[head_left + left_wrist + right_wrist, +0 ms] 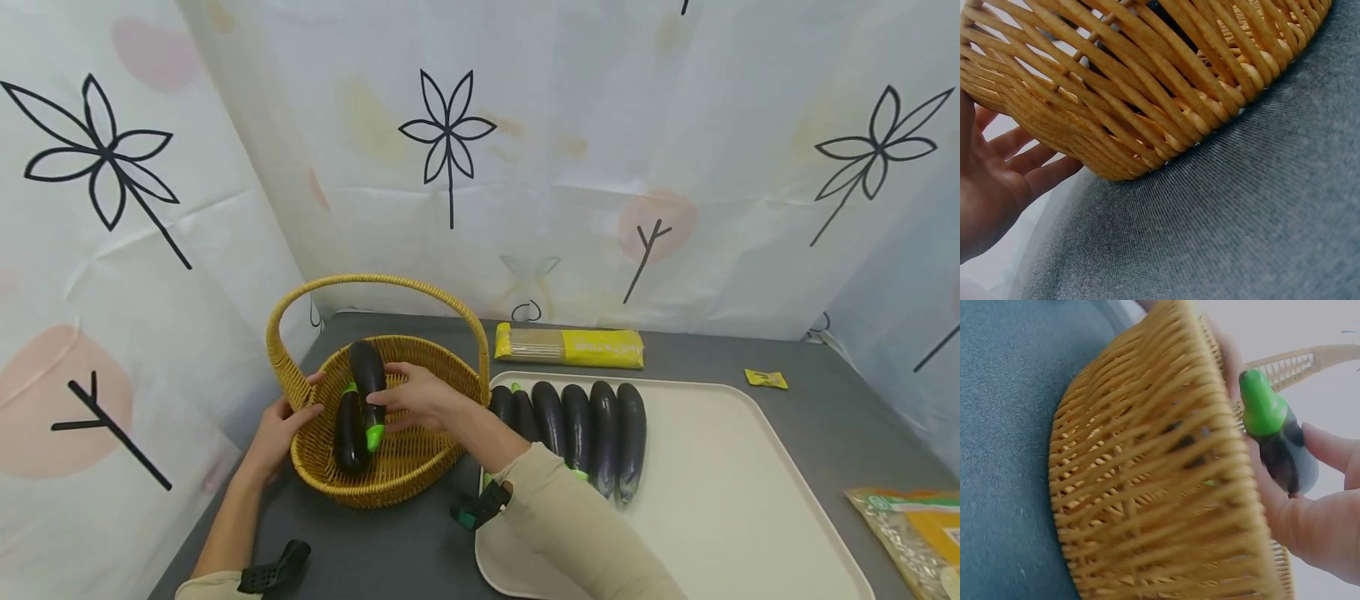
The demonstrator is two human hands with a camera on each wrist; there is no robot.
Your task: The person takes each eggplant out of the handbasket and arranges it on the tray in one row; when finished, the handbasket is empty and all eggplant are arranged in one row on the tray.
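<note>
My right hand (420, 398) grips a dark eggplant (367, 367) with a bright green stem end, above the inside of the wicker basket (412, 479). In the right wrist view the thumb and fingers hold this eggplant (1282, 450) beyond the basket rim (1229, 437). Another eggplant (350, 433) lies in the basket, on its left side. At the left rim, by the foot of the handle, my left hand (281, 429) holds the basket. The left wrist view shows fingers (1054, 175) against the outer weave.
A cream tray (705, 467) right of the basket bears several eggplants (592, 425) in a row. Behind it lies a yellow noodle packet (570, 346). A small yellow sachet (766, 379) and a clear food bag (915, 533) lie to the right. The tall basket handle (375, 281) arches over the opening.
</note>
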